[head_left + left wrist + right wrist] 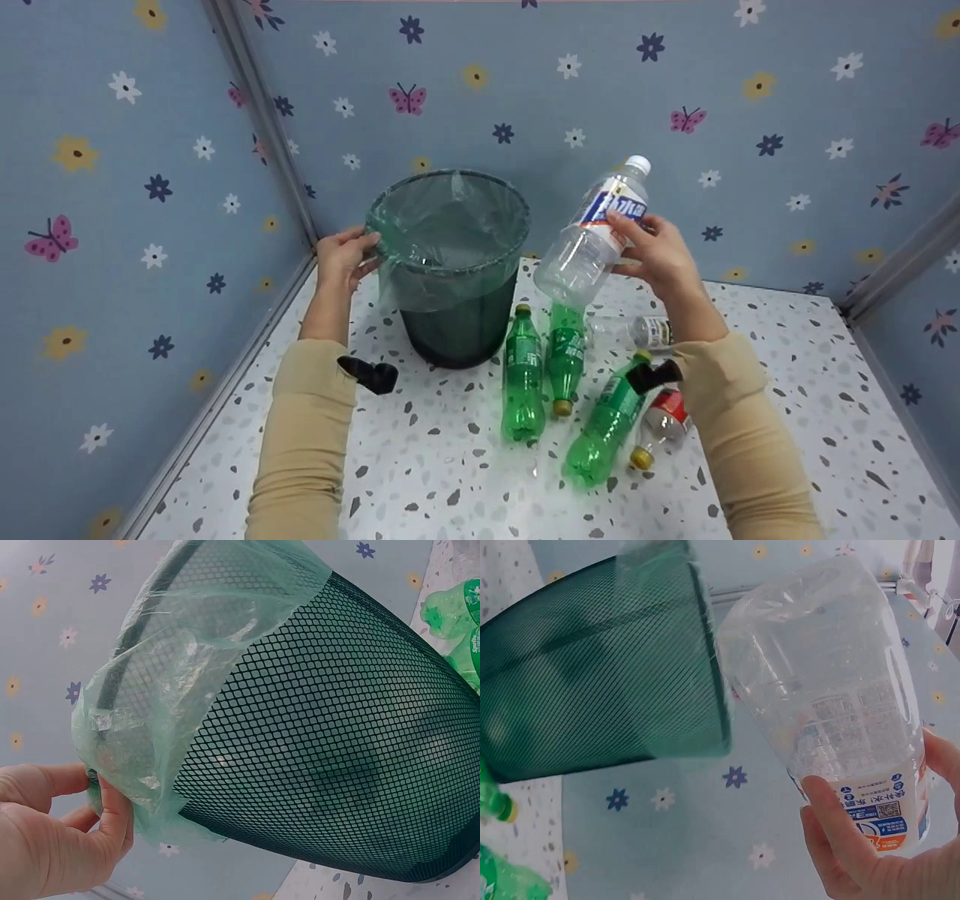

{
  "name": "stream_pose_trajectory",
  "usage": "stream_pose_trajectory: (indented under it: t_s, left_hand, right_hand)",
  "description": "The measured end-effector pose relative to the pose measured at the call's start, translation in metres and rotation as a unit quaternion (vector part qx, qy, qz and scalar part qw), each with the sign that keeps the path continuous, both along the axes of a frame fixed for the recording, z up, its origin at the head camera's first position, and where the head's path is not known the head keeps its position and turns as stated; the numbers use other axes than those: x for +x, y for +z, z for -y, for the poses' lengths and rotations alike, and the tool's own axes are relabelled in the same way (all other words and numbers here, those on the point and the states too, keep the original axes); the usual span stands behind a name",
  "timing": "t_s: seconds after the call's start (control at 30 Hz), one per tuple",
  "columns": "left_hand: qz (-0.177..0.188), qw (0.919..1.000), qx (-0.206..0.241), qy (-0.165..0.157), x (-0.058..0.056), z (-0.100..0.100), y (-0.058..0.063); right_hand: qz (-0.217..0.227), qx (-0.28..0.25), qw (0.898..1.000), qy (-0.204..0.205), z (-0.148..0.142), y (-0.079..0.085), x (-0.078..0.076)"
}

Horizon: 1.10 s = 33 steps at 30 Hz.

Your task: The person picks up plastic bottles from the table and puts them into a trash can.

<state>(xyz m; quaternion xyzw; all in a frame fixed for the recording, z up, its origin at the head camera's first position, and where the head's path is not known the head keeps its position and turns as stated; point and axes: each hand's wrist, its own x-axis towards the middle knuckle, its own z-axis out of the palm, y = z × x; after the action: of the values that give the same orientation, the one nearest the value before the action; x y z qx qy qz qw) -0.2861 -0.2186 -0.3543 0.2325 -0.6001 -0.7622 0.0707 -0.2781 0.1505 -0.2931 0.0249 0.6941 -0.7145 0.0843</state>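
Note:
A dark mesh trash bin [457,330] lined with a thin green plastic bag [172,690] stands at centre left in the head view. My left hand [346,256] pinches the bag-covered rim on the bin's left side, thumb and fingers on either side of it. To the right of the bin, my right hand [660,251] grips a large clear plastic bottle [581,259] around its blue, white and orange label. This bottle is tilted, with its white cap up to the right and its base toward the bin. In the right wrist view, the bottle's base is near the bin's rim.
Green bottles [523,382] with yellow-brown caps lie on the speckled surface [420,480] right of the bin. Beside them lie a clear bottle [622,331] and a red-labelled bottle [664,420]. Flower-patterned walls [525,75] enclose the back and sides.

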Motion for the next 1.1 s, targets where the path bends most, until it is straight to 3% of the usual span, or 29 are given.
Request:
stream_pose_trajectory:
  t_s: [0.27,0.53,0.9,1.1]
  left_hand:
    - [0.002,1.0000,-0.009,0.003,0.000,-0.002,0.001]
    - [0.002,0.9999,-0.012,0.004,-0.001,-0.002,0.001]
    - [0.005,0.9999,-0.008,0.006,-0.001,-0.001,-0.001]
    - [0.003,0.9999,-0.008,0.012,-0.001,0.000,-0.001]
  right_hand:
    - [-0.020,-0.003,0.999,-0.032,0.038,0.017,-0.017]
    - [-0.044,0.009,0.997,-0.062,0.071,0.024,-0.026]
    - [-0.111,0.041,0.988,-0.096,0.113,0.014,-0.031]
    - [-0.179,0.115,0.971,-0.105,0.130,0.001,-0.031]
